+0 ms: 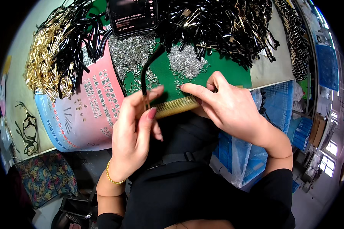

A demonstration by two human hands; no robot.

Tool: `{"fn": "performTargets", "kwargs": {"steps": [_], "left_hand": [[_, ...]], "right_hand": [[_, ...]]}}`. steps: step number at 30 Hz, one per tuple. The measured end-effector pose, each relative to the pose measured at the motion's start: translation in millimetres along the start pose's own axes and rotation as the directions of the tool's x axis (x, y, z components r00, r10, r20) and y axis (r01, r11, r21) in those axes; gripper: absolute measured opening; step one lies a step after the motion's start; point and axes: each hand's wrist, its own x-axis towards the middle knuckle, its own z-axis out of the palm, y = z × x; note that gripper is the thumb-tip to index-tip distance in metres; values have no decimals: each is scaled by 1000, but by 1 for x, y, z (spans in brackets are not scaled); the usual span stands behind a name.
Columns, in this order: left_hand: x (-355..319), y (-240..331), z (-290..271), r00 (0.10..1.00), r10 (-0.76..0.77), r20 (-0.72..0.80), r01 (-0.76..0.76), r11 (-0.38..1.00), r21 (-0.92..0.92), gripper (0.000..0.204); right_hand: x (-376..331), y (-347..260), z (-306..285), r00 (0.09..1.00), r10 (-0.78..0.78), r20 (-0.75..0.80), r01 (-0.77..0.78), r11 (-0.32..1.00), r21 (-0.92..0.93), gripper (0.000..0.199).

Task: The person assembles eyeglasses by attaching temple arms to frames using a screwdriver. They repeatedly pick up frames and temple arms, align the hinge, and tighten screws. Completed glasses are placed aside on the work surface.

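A glasses temple arm (146,70) with a curved black tip is pinched between the thumb and fingers of my left hand (132,126). It stands up over the green mat (162,76), its metal end down in my fingers. My right hand (227,105) has one finger stretched out, its tip beside a few loose silver parts (178,86) on the mat, while other fingers bend. I see nothing held in it. A pile of tiny silver parts (187,61) lies just beyond that finger. Another, larger pile of small silver metal pieces (132,57) lies to the left.
A phone (132,17) stands at the far edge. Bundles of black and gold temple arms (59,57) fill the left; more black ones (225,26) lie at the back right. A yellow mesh strip (179,106) edges the mat. Blue crates (279,103) stand at right.
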Motion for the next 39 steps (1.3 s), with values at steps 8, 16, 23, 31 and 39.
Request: {"fn": "performTargets", "kwargs": {"steps": [8, 16, 23, 31, 39], "left_hand": [[4, 5, 2, 992, -110, -56, 113, 993, 46, 25], [0, 5, -3, 972, -189, -140, 191, 982, 2, 24], [1, -1, -3, 984, -98, -147, 116, 986, 120, 21], [2, 1, 3, 987, -1, -163, 54, 945, 322, 22], [4, -9, 5, 970, 209, -121, -116, 843, 525, 25]], "right_hand": [[4, 1, 5, 1000, 18, -23, -18, 999, 28, 47], [11, -2, -2, 996, 24, 86, -21, 999, -27, 47], [31, -18, -6, 950, -59, 307, -219, 576, 788, 46], [39, -27, -29, 758, -74, 648, -637, 127, 760, 50], [34, -21, -29, 774, -83, 627, -612, 156, 776, 49]]}}
